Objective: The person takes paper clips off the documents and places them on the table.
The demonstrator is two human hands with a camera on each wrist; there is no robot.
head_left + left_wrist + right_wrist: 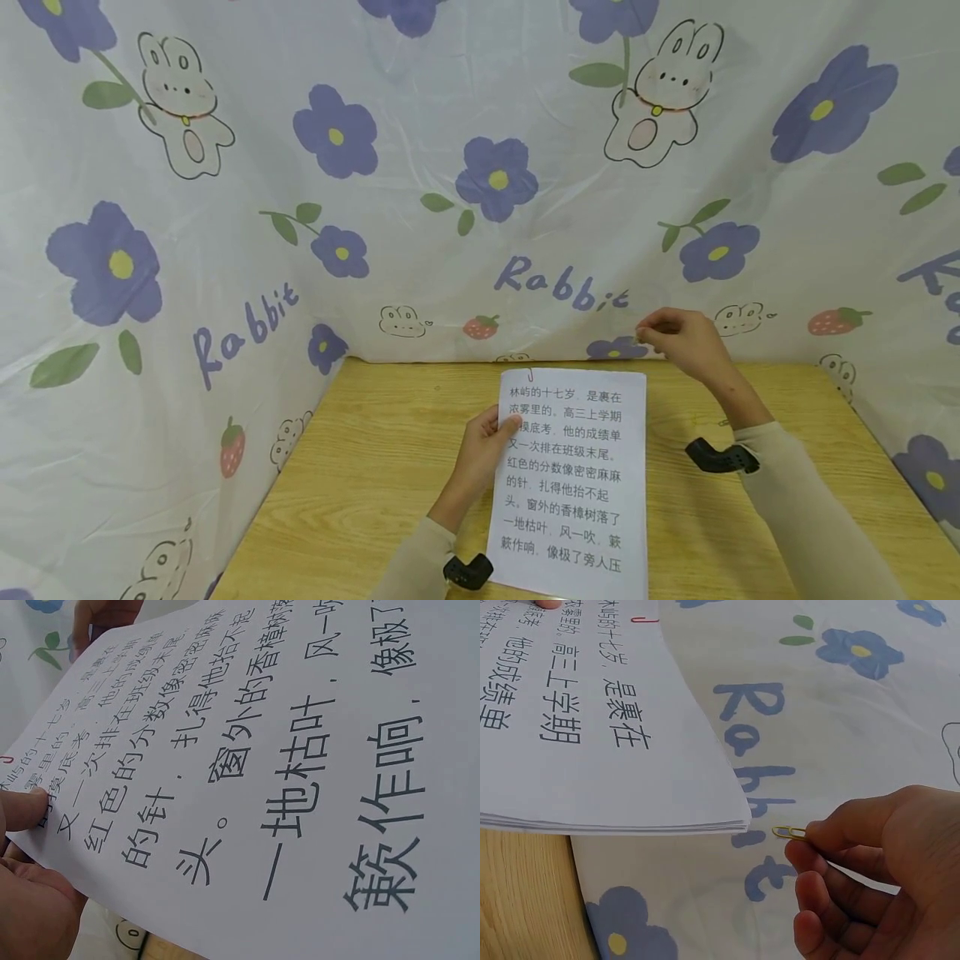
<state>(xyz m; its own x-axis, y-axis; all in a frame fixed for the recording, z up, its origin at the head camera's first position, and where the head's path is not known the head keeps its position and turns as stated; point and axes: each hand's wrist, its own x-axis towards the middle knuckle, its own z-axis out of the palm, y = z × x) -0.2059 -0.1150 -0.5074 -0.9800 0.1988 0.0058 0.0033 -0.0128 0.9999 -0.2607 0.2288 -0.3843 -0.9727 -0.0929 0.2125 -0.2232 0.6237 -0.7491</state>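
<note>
With the paper stack (573, 487) pinched at its left edge by the left hand (480, 446) and the yellow paper clip (789, 832) gripped in the fingers of the right hand (686, 342) near the stack's top right corner, page edges are best kept flush.

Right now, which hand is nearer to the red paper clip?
Left. The left hand grips the sheets below the red paper clip; the right hand is farther right, past their corner.
</note>
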